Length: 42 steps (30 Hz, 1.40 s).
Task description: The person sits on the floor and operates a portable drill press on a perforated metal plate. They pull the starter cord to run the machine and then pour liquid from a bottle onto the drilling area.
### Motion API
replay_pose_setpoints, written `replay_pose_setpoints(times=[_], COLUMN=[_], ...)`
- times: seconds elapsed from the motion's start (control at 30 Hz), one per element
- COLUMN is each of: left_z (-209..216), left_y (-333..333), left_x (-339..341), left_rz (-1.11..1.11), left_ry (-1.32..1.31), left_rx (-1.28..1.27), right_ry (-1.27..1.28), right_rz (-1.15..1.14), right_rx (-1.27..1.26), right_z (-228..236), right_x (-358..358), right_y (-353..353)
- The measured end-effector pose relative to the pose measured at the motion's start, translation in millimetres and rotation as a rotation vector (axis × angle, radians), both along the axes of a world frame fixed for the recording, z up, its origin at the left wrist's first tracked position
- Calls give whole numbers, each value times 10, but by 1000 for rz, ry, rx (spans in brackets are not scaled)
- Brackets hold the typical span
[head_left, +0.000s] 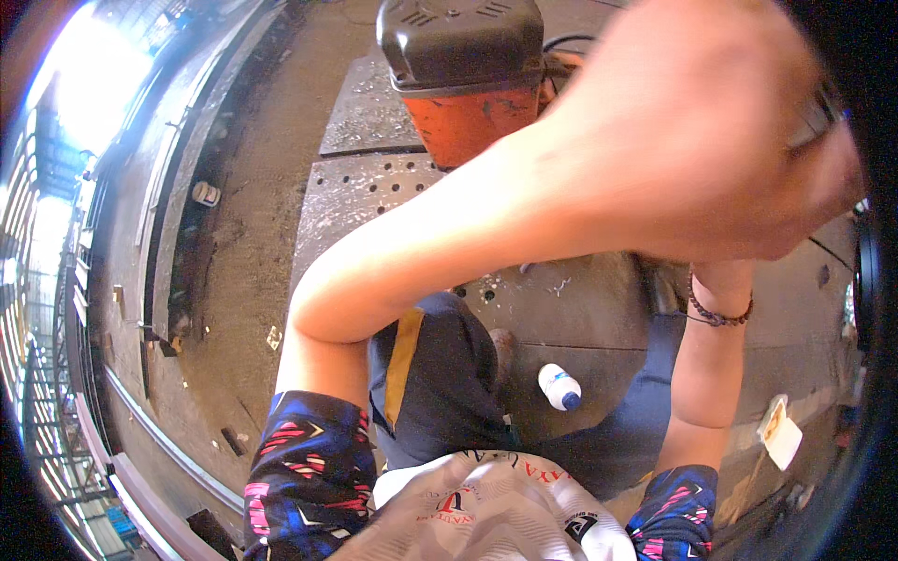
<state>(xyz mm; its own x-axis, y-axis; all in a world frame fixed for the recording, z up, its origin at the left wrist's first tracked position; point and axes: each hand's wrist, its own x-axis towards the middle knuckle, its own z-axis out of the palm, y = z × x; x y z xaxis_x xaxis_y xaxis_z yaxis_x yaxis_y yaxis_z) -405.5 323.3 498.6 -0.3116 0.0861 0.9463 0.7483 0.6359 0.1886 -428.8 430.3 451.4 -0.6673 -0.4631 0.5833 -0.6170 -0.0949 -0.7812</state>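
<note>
I am looking down from far away through the head camera, and I am using the red machine with the black top (463,93) as my marker. The left hand (711,122) is hanging big and blurry to the right of the machine, very close to the camera, and its bare arm (449,229) is lying across the view on the near side of the machine. I cannot tell if its fingers are spreading wide, staying narrow or holding something. The right arm (706,383) is pointing up, nearer to me than the machine and over to its right, and it is wearing a dark bead bracelet (718,309). The right hand is mostly hiding behind the left one, so I cannot tell what its fingers are doing either. A flat plate with round holes (351,201) is lying on the machine's near side and to its left. A white bottle with a blue cap (558,381) is lying on the ground, nearer to me than the machine. A small white tub (206,194) is resting well to the machine's left.
</note>
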Motion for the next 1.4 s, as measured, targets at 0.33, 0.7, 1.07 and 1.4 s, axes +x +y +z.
replay_pose_setpoints(times=[0.33, 0.7, 1.07, 1.4], left_z=[116, 66, 71, -283], left_y=[75, 51, -255, -590], left_x=[101, 179, 496, 909], left_rz=[-275, -417, -296, -343], left_ry=[-466, -532, -573, -540], left_rx=[225, 351, 378, 598], right_ry=[-157, -371, -387, -582], right_rz=[-226, -278, -500, -681], right_rx=[129, 381, 271, 327], right_z=[-926, -2378, -3119, -3132], right_x=[-1378, -2725, -2376, -1359], right_y=[261, 34, 1002, 1609])
